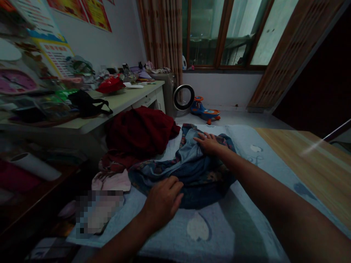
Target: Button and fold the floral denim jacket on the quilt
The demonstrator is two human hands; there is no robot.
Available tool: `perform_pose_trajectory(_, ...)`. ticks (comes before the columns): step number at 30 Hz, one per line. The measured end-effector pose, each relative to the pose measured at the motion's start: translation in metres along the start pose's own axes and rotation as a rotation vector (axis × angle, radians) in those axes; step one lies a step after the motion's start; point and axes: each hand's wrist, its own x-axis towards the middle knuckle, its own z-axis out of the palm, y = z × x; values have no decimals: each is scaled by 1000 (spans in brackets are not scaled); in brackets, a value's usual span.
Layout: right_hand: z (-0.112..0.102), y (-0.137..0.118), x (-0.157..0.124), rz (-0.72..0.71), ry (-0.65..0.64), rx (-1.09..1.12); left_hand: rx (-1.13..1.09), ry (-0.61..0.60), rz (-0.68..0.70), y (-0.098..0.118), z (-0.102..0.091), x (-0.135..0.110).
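Note:
A blue denim-like garment with a dark floral pattern (197, 164) lies crumpled on the light blue bed cover (170, 241); its kind cannot be made out. On its far part rests my right hand (208, 143), fingers spread over the cloth. My left hand (164, 195) is at the near left edge of the garment, fingers loosely bent and thumb apart, with nothing visible in it. Whether its fingertips touch the cloth is unclear. Beyond and left of the garment is a heap of dark red cloth (139, 129), with a pale pink cloth (116, 180) nearer me.
A cluttered desk (128, 100) runs along the left wall. Past the bed stand a front-loading washing machine with its round door (184, 97) open and a blue-orange ride-on toy (204, 109). To the right is a wooden board surface (307, 157). A blurred-out patch covers something at lower left.

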Motion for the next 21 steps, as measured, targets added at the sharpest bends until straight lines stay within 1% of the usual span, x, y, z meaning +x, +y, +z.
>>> perform_pose_trajectory(2,4,-9,10,-58,-62,-24,-42,-23,-63,10,11,-7)
perform_pose_trajectory(5,10,-19,15,-124,-140,-53,21,-8,-233,14,28,-7)
perform_pose_trajectory(8,14,-22,11,-127,-111,-31,111,-28,-391,6,37,2)
perform_pose_trajectory(10,12,-19,5,-85,-88,-5,133,-43,-451,-3,39,11)
perform_pose_trajectory(13,4,-10,-10,-18,-58,14,60,-80,-450,-18,39,25)
perform_pose_trajectory(16,-8,2,-34,29,-3,4,-39,-102,-397,-29,32,35)
perform_pose_trajectory(19,-20,9,-63,86,22,18,-86,-76,-295,-37,12,42)
perform_pose_trajectory(21,-26,11,-83,133,20,55,-80,-15,-227,-44,-5,47)
